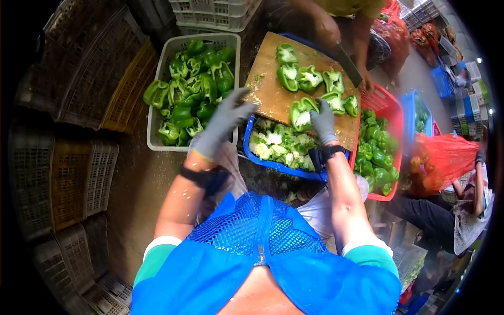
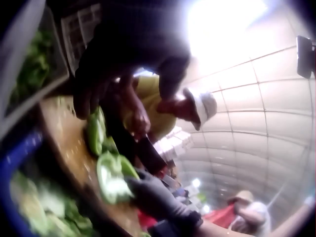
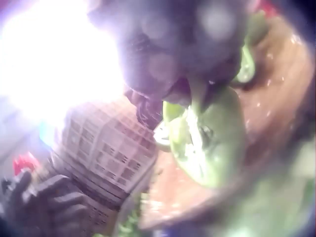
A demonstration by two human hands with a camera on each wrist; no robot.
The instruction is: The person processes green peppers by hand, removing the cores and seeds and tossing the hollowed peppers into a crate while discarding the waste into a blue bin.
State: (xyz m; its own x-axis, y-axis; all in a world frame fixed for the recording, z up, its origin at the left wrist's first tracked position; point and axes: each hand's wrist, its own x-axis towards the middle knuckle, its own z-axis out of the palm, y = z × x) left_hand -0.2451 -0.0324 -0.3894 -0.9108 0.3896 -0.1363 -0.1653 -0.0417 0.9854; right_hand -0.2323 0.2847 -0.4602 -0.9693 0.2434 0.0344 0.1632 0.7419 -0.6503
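Observation:
On the wooden cutting board (image 1: 270, 68) lie several halved green bell peppers (image 1: 310, 79), some with pale cores facing up. My grey-gloved right hand (image 1: 324, 123) grips the edge of the nearest bell pepper half (image 1: 301, 116), its cut side showing in the left wrist view. My left hand (image 1: 223, 123), gloved too, is held with loosely spread fingers at the board's left edge, holding nothing. Under the board's near edge, a blue crate (image 1: 286, 167) contains pale green pepper scraps (image 1: 278, 146).
Left of the board stands a light crate (image 1: 157, 139) heaped with pepper halves. At right is a red crate (image 1: 396, 152) of whole green peppers. Across the board, another person (image 1: 325, 29) has a broad knife (image 1: 349, 65) over its far edge. Stacked crates (image 1: 79, 178) line the left side.

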